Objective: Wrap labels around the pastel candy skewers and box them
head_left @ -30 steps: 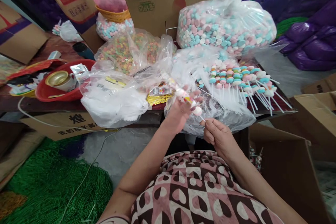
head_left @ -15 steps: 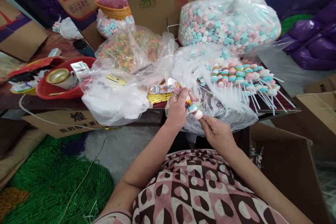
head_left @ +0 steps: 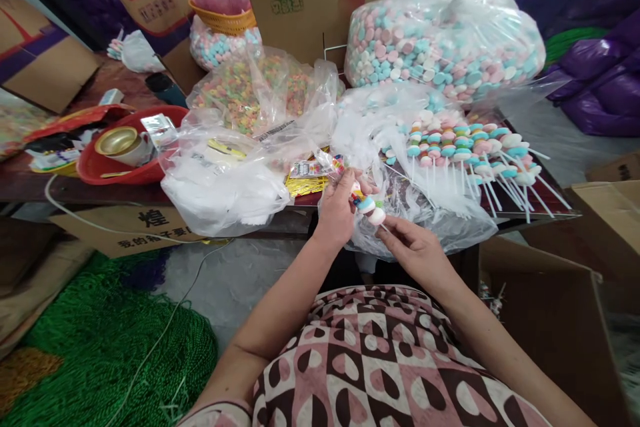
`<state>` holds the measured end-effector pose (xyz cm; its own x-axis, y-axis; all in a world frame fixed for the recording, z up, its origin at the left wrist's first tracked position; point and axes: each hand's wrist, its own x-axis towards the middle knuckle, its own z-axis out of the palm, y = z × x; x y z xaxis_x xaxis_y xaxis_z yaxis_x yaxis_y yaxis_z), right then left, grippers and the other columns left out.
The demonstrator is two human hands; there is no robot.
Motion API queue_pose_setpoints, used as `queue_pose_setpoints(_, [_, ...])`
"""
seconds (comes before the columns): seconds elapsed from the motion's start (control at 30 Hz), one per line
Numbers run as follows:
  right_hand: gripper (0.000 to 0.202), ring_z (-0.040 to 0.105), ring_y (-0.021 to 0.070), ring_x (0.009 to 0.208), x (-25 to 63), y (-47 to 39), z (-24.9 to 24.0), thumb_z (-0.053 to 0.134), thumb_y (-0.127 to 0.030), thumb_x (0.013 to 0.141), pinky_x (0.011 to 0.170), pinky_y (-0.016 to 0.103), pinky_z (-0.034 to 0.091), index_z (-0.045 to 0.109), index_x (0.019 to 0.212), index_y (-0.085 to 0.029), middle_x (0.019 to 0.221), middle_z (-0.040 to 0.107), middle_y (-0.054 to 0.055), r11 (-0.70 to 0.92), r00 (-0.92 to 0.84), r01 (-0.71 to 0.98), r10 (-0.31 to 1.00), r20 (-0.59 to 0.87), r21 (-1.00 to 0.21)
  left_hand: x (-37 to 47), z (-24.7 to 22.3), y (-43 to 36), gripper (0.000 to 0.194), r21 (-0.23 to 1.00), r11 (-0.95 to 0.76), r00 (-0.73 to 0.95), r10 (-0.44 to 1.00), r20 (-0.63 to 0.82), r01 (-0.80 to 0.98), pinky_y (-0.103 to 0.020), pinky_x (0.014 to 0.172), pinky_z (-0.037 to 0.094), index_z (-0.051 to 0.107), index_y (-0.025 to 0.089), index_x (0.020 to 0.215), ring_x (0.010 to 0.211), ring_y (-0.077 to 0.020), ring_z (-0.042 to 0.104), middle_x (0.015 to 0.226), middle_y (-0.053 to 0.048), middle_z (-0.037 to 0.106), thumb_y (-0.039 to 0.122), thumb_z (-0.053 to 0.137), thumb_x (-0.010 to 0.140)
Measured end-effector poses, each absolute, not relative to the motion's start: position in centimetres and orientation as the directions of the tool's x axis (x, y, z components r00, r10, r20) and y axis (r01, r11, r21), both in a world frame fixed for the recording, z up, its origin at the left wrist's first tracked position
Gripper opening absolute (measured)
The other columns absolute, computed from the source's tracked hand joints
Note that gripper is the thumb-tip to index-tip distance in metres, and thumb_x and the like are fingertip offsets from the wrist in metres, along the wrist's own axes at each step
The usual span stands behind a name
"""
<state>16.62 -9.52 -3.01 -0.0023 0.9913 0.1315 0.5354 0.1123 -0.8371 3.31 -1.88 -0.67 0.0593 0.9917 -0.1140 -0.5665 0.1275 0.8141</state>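
My left hand [head_left: 336, 210] is closed round a clear plastic bag with bright print, at the upper end of a marshmallow skewer [head_left: 373, 210]. Blue, white and pinkish marshmallows stick out below its fingers; the upper part of the skewer is hidden by the hand. The thin white stick at the lower end is pinched between the thumb and fingers of my right hand [head_left: 419, 250]. Just beyond my left hand lie small printed packets with yellow ties [head_left: 306, 183]. Right of them, many finished-looking marshmallow skewers [head_left: 465, 147] are piled with their sticks pointing toward me.
A big bag of pastel marshmallows [head_left: 440, 47] stands at the back, with a bag of gummy candies [head_left: 265, 87] left of it. White plastic bags [head_left: 225, 193] lie in front. A red basin [head_left: 95, 170] is at left. An open carton [head_left: 545, 320] stands low at right.
My right hand has slid slightly down and away from the marshmallows, with its fingers a little straighter, baring more of the stick. The left hand has hardly moved.
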Motion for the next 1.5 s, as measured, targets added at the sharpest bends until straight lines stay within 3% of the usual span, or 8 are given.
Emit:
queue_pose_setpoints(0.37, [0.023, 0.065, 0.0209, 0.074, 18.4, -10.3, -3.7, 0.068, -0.043, 0.082, 0.072, 0.034, 0.051, 0.078, 0.087, -0.023, 0.082, 0.075, 0.004, 0.087, 0.283, 0.393, 0.936, 0.211, -0.915, 2.3, 0.1, -0.8, 0.022, 0.737, 0.094, 0.119, 0.993, -0.019, -0.669, -0.029, 0.075, 0.052, 0.067, 0.019, 0.094, 0.075, -0.0156, 0.068, 0.081, -0.003, 0.070, 0.040, 0.063, 0.085])
queue_pose_setpoints(0.5, [0.022, 0.066, 0.0217, 0.079, 18.0, -10.5, -3.8, 0.071, -0.041, 0.080, 0.076, 0.037, 0.052, 0.079, 0.090, -0.023, 0.088, 0.076, 0.005, 0.071, 0.279, 0.294, 0.948, 0.156, -0.953, 2.6, 0.3, -1.2, 0.023, 0.742, 0.124, 0.148, 0.988, -0.034, -0.658, -0.032, 0.081, 0.053, 0.067, 0.019, 0.091, 0.079, -0.0174, 0.070, 0.075, -0.002, 0.069, 0.041, 0.062, 0.086])
queue_pose_setpoints(0.67, [0.031, 0.050, 0.0134, 0.056, 17.1, -10.7, -5.0, 0.073, -0.048, 0.078, 0.053, 0.027, 0.040, 0.077, 0.093, -0.020, 0.063, 0.063, -0.001, -0.026, 0.238, 0.091, 0.971, -0.003, -0.996, 3.7, 0.6, -2.1, 0.023, 0.754, 0.119, 0.172, 0.985, -0.008, -0.646, -0.032, 0.079, 0.053, 0.064, 0.021, 0.081, 0.079, -0.0180, 0.070, 0.071, -0.001, 0.069, 0.044, 0.062, 0.086])
queue_pose_setpoints(0.9, [0.038, 0.032, 0.0099, 0.050, 16.6, -10.3, -4.8, 0.070, -0.054, 0.080, 0.046, 0.025, 0.021, 0.074, 0.089, -0.018, 0.052, 0.041, -0.005, -0.076, 0.215, -0.017, 0.973, -0.078, -0.997, 4.0, 0.2, -3.0, 0.035, 0.807, 0.119, 0.230, 0.973, 0.021, -0.579, -0.025, 0.055, 0.046, 0.063, 0.020, 0.087, 0.058, -0.0127, 0.062, 0.071, -0.001, 0.070, 0.054, 0.066, 0.081])
queue_pose_setpoints(1.03, [0.042, 0.025, 0.0084, 0.045, 16.6, -10.3, -3.5, 0.070, -0.057, 0.078, 0.045, 0.025, 0.014, 0.072, 0.086, -0.016, 0.046, 0.036, -0.007, -0.216, 0.080, -0.088, 0.972, -0.223, -0.972, 4.1, -0.2, -3.1, 0.041, 0.806, 0.143, 0.227, 0.974, -0.011, -0.575, -0.024, 0.048, 0.041, 0.063, 0.019, 0.087, 0.045, -0.0081, 0.052, 0.069, 0.001, 0.068, 0.058, 0.071, 0.076])
queue_pose_setpoints(1.17, [0.042, 0.018, 0.0066, 0.041, 16.8, -10.3, -2.9, 0.071, -0.057, 0.075, 0.043, 0.025, 0.009, 0.068, 0.084, -0.016, 0.042, 0.032, -0.009, -0.356, -0.053, -0.230, 0.934, -0.353, -0.906, 4.1, -0.5, -3.1, 0.041, 0.824, 0.148, 0.214, 0.976, -0.033, -0.547, -0.023, 0.050, 0.042, 0.064, 0.018, 0.078, 0.049, -0.0086, 0.054, 0.066, 0.000, 0.067, 0.057, 0.074, 0.073])
queue_pose_setpoints(1.37, [0.043, 0.019, 0.0067, 0.041, 16.2, -9.9, -3.2, 0.071, -0.059, 0.075, 0.042, 0.024, 0.010, 0.065, 0.082, -0.017, 0.043, 0.035, -0.009, -0.312, -0.017, -0.241, 0.948, -0.317, -0.919, 4.8, -1.0, -3.8, 0.037, 0.802, 0.236, 0.302, 0.950, -0.074, -0.548, -0.022, 0.047, 0.038, 0.063, 0.017, 0.071, 0.046, -0.0056, 0.048, 0.069, -0.001, 0.067, 0.050, 0.078, 0.072])
queue_pose_setpoints(1.5, [0.042, 0.023, 0.0065, 0.043, 15.8, -9.9, -3.3, 0.076, -0.057, 0.071, 0.042, 0.022, 0.012, 0.066, 0.082, -0.018, 0.047, 0.038, -0.008, -0.220, 0.091, -0.241, 0.965, -0.247, -0.945, 4.9, -1.5, -3.9, 0.036, 0.800, 0.255, 0.335, 0.940, -0.072, -0.543, -0.022, 0.055, 0.043, 0.066, 0.017, 0.074, 0.057, -0.0086, 0.055, 0.069, -0.002, 0.068, 0.050, 0.079, 0.071])
